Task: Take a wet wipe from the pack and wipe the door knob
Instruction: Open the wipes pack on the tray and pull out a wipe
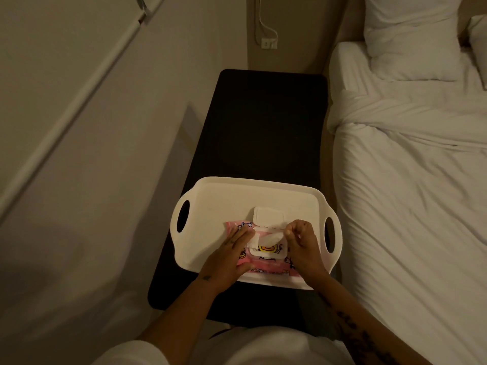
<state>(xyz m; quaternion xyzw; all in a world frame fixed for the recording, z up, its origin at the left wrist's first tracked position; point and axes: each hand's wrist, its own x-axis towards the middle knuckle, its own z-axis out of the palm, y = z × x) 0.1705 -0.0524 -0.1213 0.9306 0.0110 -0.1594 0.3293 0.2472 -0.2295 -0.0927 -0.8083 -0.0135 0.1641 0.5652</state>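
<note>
A pink wet wipe pack [263,270] lies on a white tray [218,196] at the near end of a dark table. Its white lid [268,216] is flipped back, away from me. My left hand [232,251] lies flat on the left part of the pack, fingers apart. My right hand [303,241] pinches the end of a white wet wipe [268,238] that sticks out of the pack's opening. No door knob is in view.
The dark table [263,122] runs away from me between a pale wall or cabinet front [79,127] on the left and a bed with white bedding [411,167] on the right. A wall socket with a cable [267,43] sits behind the table.
</note>
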